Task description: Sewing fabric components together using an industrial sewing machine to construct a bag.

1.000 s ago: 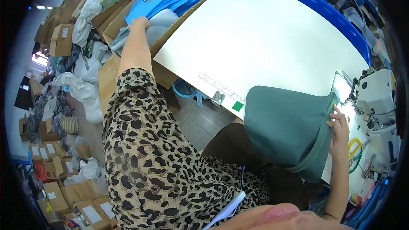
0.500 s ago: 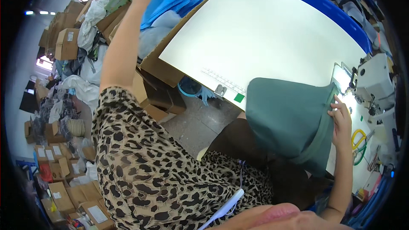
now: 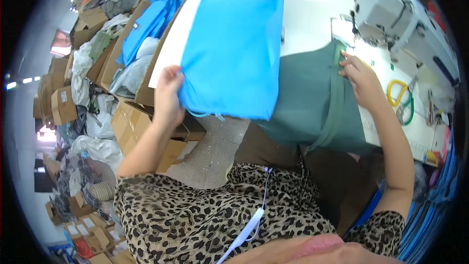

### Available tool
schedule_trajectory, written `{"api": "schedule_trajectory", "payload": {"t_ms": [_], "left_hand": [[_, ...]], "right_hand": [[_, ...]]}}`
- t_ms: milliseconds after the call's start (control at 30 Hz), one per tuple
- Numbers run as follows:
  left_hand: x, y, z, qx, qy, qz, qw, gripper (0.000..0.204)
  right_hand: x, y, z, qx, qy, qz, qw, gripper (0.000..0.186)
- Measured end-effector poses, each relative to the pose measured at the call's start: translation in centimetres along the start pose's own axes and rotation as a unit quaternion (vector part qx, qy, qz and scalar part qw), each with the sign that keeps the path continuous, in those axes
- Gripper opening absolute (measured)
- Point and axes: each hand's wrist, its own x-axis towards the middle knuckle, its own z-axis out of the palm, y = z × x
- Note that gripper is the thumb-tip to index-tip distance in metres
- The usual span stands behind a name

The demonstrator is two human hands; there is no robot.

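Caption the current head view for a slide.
Left hand grips a bright blue fabric piece while the right hand holds dark green fabric near a white sewing machine.

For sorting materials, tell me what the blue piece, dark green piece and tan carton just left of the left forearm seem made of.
Blue piece: probably thin synthetic cloth, smooth, maybe glossy; it creases softly where the left hand grips it.
Dark green piece: likely fabric, perhaps coated, smooth and matte; it hangs in a soft curve.
Tan carton: apparently cardboard, dull, with flat faces and straight edges.
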Motion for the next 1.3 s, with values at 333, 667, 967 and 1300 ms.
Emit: {"api": "schedule_trajectory", "payload": {"t_ms": [333,667,967,1300], "left_hand": [[-3.5,4.4,3.7,0.323,-0.595,-0.015,0.736,0.023],[13.4,-0.4,12.0,0.496,-0.237,-0.025,0.835,0.069],[11.0,1.7,15.6,0.289,-0.39,0.106,0.868,0.04],[5.3,-3.6,26.0,0.394,-0.353,0.229,0.817,0.05]], "right_hand": [[-0.3,0.9,0.4,0.011,-0.015,0.039,0.999,0.022],[-0.3,0.4,0.7,0.021,0.002,0.028,0.999,0.018],[-0.1,1.1,0.3,-0.007,-0.011,0.004,1.0,0.023],[0.0,-0.7,-0.4,0.022,-0.059,0.201,0.978,0.016]]}}
